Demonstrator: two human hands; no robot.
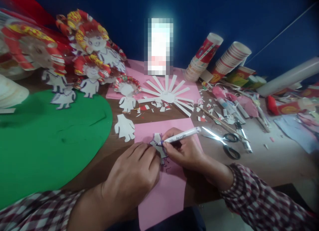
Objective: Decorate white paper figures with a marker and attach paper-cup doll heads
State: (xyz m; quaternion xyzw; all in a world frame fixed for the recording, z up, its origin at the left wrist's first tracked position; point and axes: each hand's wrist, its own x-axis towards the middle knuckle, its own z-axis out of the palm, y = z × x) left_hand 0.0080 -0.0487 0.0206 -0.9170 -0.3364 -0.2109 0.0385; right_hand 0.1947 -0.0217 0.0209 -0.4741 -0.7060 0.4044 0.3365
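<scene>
My right hand pinches a white acrylic marker, its purple tip touching a small white paper cutout. Dark purple lines run along that cutout's edge. With fingers curled, my left hand presses the cutout against a pink sheet and hides its lower left part. Several purple pen strokes mark the pink sheet just below the cutout. Left of the sheet lies another plain body-shaped paper cutout, with no outline on it.
A green round board covers the left side. Paper dolls with red and yellow rings stand behind it. Scissors, a black-capped marker, paper scraps and stacked paper cups are on the right. A bright pixelated screen stands at the back.
</scene>
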